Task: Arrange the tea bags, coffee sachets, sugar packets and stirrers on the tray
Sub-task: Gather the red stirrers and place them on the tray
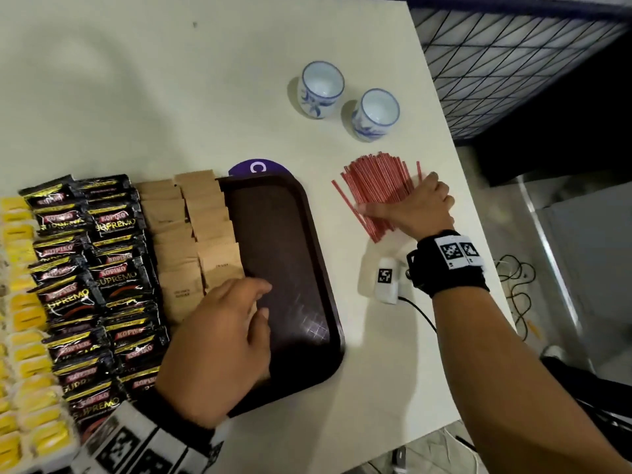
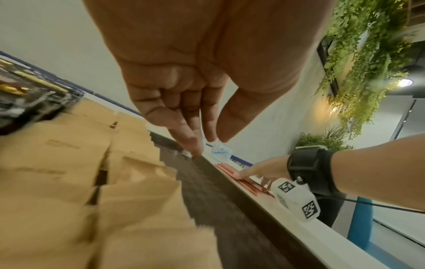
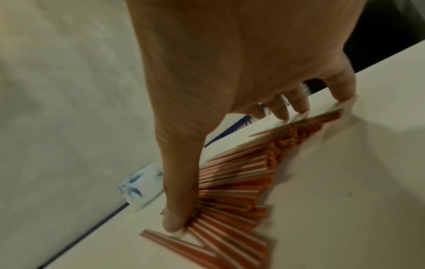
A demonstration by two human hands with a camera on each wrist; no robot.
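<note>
A dark brown tray (image 1: 294,234) lies on the white table, bare on its right part. Brown sugar packets (image 1: 184,234) overlap in two columns along its left edge, then black coffee sachets (image 1: 92,268), then yellow tea bags (image 1: 20,302) at the far left. My left hand (image 1: 263,302) hovers over the tray's near left, fingers loosely straight, holding nothing; the left wrist view shows its fingertips (image 2: 195,145) above the tray (image 2: 218,200) beside the sugar packets (image 2: 69,163). My right hand (image 1: 398,196) spans a fanned pile of red stirrers (image 1: 376,179), thumb pressing one side, fingers (image 3: 299,107) touching down beyond the stirrers (image 3: 241,200).
Two blue-and-white cups (image 1: 321,88) (image 1: 375,114) stand behind the stirrers. A purple disc (image 1: 254,167) peeks out from under the tray's far edge. The table's right edge (image 1: 478,213) runs close to my right hand, with floor and cables beyond.
</note>
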